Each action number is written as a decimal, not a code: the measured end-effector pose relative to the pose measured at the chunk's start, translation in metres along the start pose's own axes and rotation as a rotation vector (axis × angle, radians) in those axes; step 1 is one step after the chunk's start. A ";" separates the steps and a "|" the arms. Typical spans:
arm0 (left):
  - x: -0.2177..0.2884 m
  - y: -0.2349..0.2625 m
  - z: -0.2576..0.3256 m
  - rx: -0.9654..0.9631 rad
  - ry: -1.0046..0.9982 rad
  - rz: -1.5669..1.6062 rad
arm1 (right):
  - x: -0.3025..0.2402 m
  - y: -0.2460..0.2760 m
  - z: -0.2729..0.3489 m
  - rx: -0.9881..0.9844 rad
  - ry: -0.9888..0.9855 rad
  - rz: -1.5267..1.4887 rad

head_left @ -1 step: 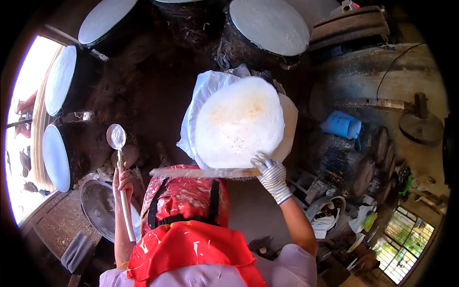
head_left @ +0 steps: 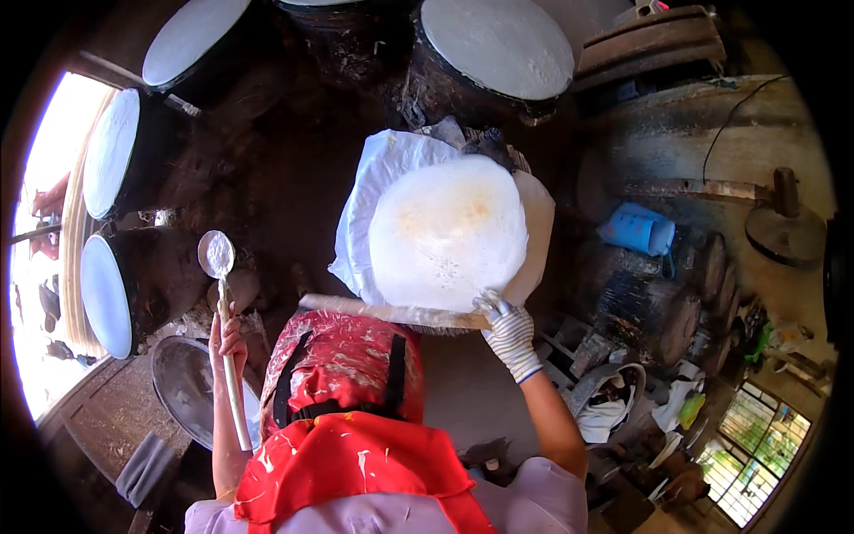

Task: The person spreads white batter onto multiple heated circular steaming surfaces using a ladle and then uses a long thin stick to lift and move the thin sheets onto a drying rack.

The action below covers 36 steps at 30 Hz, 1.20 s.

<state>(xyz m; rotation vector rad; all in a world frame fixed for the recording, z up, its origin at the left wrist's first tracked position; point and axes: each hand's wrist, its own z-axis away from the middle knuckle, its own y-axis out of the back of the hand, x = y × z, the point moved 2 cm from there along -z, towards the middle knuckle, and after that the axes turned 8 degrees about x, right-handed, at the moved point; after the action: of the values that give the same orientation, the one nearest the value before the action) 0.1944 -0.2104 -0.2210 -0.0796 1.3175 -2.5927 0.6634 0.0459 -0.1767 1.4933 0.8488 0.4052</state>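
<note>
My bare left hand [head_left: 229,336] is closed round the long pale handle of a ladle [head_left: 217,254]. White, powdery or batter-like stuff coats its upturned bowl. My right hand [head_left: 511,336], in a striped glove, grips the right end of a long flat wooden stick [head_left: 391,314], which lies across in front of my red apron [head_left: 356,356]. Just beyond the stick a large round white flatbread [head_left: 449,233], browned in spots, lies over another pale round sheet [head_left: 535,236] and a white plastic sheet [head_left: 356,214]. The gloved fingertips are at the flatbread's near right edge.
Dark drums with pale round tops, one [head_left: 496,46] at the back and one [head_left: 107,294] at the left, curve around me. A metal basin [head_left: 173,383] stands below the ladle. At right are a blue jug [head_left: 636,229] and a cloth-filled basket [head_left: 609,400].
The flatbread's far edge has come nearer to me. The stick's left end has swung away from me and to the right. My left hand and the ladle have barely moved.
</note>
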 end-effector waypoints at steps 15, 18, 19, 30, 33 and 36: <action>-0.033 0.021 0.043 0.068 -0.201 0.105 | 0.036 -0.250 -0.011 -0.020 -0.228 -0.153; -0.045 0.025 0.047 0.042 -0.227 0.256 | 0.039 -0.249 -0.018 0.156 -0.272 -0.286; -0.043 0.029 0.050 0.005 -0.227 0.296 | 0.026 -0.255 -0.024 0.206 -0.281 -0.344; 0.004 0.226 0.188 0.990 -0.625 -0.273 | -0.322 -0.136 -0.097 -0.987 0.153 -0.733; 0.040 0.252 0.208 1.080 -0.639 -0.317 | -0.395 -0.136 -0.107 -1.076 0.530 -0.402; 0.072 0.289 0.226 1.231 -0.662 -0.528 | -0.441 -0.144 -0.109 -1.043 0.701 -0.100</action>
<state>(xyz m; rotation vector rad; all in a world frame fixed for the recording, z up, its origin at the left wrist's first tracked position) 0.2108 -0.5698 -0.3230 -1.0201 -0.6413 -2.8516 0.2570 -0.2034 -0.1953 0.3159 1.0006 1.1255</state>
